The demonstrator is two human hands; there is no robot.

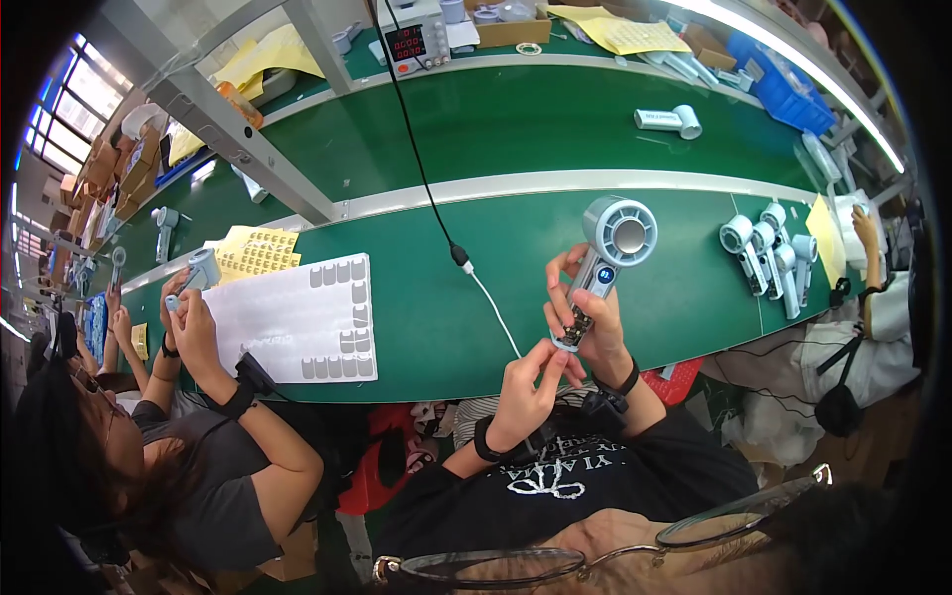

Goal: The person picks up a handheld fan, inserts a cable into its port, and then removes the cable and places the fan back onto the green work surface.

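A light-blue handheld fan [597, 270] is held upright over the green bench, its round head at the top and a small lit display on its handle. Lower on the handle the casing is open, and a circuit board [577, 323] shows. My right hand [605, 332] wraps round the handle from the right, with fingers behind it. My left hand [531, 389] pinches the fan's bottom end; its fingertips partly hide what is there. A white cable [493, 307] runs from a black connector down toward my left hand, and its lower end is hidden.
Several similar fans [769, 248] lie at the right. One more fan [682, 122] rests on the far bench. Left of me, a white sheet with grey stickers [288, 322] lies beside a co-worker's hands [193, 322]. A power supply [412, 42] and a blue bin [778, 84] stand behind.
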